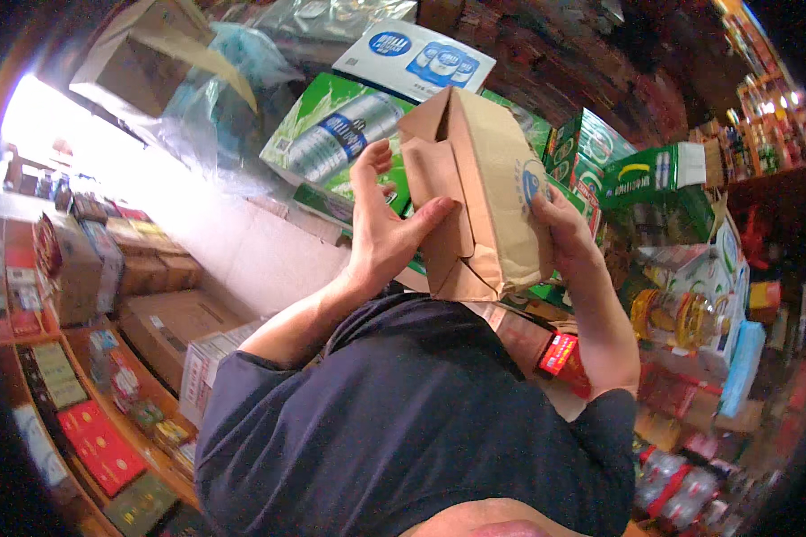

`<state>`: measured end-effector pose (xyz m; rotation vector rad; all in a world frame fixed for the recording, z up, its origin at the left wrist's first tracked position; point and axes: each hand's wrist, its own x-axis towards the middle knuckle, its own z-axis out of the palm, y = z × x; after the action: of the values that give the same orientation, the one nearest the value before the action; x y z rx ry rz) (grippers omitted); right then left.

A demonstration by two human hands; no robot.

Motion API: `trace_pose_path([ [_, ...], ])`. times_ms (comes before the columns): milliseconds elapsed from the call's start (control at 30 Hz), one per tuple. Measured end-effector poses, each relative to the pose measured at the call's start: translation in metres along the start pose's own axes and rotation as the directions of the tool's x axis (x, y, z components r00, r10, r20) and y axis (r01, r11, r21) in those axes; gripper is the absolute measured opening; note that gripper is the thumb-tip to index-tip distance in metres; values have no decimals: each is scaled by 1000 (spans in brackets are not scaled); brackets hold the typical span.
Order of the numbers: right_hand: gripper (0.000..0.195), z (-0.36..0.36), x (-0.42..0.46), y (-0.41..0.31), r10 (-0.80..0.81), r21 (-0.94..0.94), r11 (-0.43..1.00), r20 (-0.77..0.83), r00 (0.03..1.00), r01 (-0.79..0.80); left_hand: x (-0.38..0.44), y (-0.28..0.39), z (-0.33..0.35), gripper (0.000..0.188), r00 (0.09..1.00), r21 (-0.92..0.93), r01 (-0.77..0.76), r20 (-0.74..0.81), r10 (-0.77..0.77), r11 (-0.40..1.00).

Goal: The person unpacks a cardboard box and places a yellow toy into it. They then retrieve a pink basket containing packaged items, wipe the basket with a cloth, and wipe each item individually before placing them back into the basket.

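Note:
A brown cardboard box (504, 188) with blue print on one side is held up before my chest, tilted, its folded flaps turned to the left. My right hand (564, 225) grips its right side, thumb on the printed face and the other fingers hidden behind. My left hand (393, 215) is at the flap side, fingers spread, its thumb tip against the flap. Behind the box lie a green beer carton (339, 134) with a can pictured on it and a white and blue carton (416, 60).
More green beer cartons (658, 168) are stacked at the right, near a large bottle of yellow oil (675, 315). An opened cardboard box (141, 60) and plastic bags (228, 87) are at the upper left. Shelves with boxed goods (101, 446) run along the lower left.

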<state>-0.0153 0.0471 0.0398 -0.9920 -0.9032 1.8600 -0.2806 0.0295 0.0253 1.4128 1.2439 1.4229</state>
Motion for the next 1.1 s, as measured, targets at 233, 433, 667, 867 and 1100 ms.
trace_pose_path([
  [233,50,8,3,18,52,54,997,-15,999,-51,-18,10,15,66,839,-699,524,328,-433,487],
  [433,74,-10,11,29,136,129,979,163,977,-157,-19,-1,15,62,902,-738,414,254,-349,533],
  [667,68,15,9,27,108,63,992,71,992,-113,-24,-11,14,52,908,-796,352,162,-387,492],
  [867,71,12,5,22,164,59,984,62,984,-168,-18,-14,25,55,895,-671,380,92,-437,637],
  [1100,76,17,-27,2,139,-112,985,32,990,-134,-5,-35,34,52,704,-660,670,420,-573,339],
])
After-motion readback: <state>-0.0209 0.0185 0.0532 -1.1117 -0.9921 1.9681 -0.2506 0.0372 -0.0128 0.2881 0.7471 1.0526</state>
